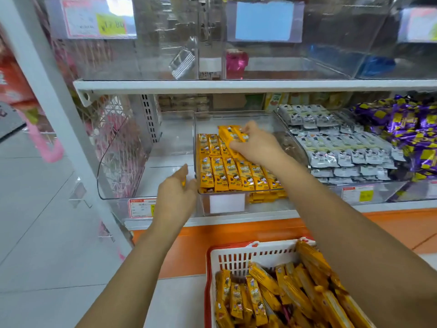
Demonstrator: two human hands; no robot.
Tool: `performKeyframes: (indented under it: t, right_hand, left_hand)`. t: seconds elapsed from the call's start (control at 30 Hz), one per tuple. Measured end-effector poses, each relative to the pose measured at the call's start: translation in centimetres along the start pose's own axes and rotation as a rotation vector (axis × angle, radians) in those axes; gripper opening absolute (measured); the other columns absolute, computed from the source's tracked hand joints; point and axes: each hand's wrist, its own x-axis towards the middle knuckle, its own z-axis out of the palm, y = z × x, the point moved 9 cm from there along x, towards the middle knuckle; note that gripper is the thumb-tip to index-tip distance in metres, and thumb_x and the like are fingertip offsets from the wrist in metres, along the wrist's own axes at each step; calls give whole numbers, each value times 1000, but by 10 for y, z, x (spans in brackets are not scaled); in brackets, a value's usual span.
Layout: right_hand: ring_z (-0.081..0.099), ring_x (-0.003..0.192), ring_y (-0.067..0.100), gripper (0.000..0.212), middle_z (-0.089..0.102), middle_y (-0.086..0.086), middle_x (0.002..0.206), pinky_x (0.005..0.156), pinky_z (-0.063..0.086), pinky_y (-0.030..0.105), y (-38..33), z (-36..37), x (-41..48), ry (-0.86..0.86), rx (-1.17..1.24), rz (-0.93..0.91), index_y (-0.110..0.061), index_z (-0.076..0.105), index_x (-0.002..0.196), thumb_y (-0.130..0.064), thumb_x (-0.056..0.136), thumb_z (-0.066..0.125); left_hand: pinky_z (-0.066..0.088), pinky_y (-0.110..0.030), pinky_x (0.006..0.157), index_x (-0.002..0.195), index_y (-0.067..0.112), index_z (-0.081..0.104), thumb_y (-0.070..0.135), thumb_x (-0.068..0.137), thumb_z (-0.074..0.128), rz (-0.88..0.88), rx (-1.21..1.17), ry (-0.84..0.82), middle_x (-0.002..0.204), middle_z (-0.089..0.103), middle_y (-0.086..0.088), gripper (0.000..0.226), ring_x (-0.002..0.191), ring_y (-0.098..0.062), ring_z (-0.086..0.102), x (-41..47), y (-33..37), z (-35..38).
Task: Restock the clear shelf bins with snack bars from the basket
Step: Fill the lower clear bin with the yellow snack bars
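Filling of the back row is judged to be the step in hand. A small bunch of snack bars (230, 134) is pinched between the thumb and curled fingers of the right hand (255, 145) and is held tilted over the rear of the clear bin (236, 113), just above the bars already laid there. The front row of yellow bars (236, 174) is seen lying flat, side by side, against the front wall. The left hand (176, 192) is set against the bin's left wall with fingers loosely extended. A sliver of yellow shows by its palm, and whether a bar is held there cannot be told. Many more bars are heaped in the basket (236, 256) below, so the task is judged far from done. For the next move, the bunch needs to be lowered, squared with the rear row and released. The bin is probably best steadied so the front row is not disturbed.
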Motion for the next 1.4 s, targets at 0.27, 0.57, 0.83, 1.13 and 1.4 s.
performKeyframes:
  t: [0.27,0.57,0.83,1.13,1.4]
  right_hand:
    - [48,120,38,68,36,20,140,91,48,40,-38,74,68,-55,-32,67,-13,28,145,-46,90,53]
    - [51,120,32,41,48,16,138,92,45,33,-44,84,66,-56,51,-12,-11,49,136,-13,96,42]
    - [61,97,29,26,67,14,102,83,50,34,-45,40,20,45,53,-94,-1,67,93,-15,96,45]
    - [44,55,19,37,46,7,56,58,37,34,43,89,-148,-22,207,-162,-9,48,62,-27,94,56]
    - [59,89,21,28,60,5,80,80,48,32,167,253,-299,-889,-415,161,-11,54,68,-26,92,53]
  left_hand:
    - [41,-15,88,137,18,50,14,95,49,104,63,-40,126,62,-7,42,116,-14,57,3,2,7]
    - [46,-21,90,140,23,46,23,94,55,165,56,-77,125,63,-1,46,114,-16,59,0,-3,12]
    - [38,-2,82,130,18,57,9,94,53,275,-27,-8,116,59,12,37,102,-2,55,-34,16,-3]
    - [38,-26,58,83,9,65,17,94,48,59,467,-483,90,69,-11,22,83,-22,62,-87,-63,66]
    - [24,-18,44,65,5,44,11,99,37,-91,931,-1135,63,31,-2,35,54,-10,28,-167,-139,134]
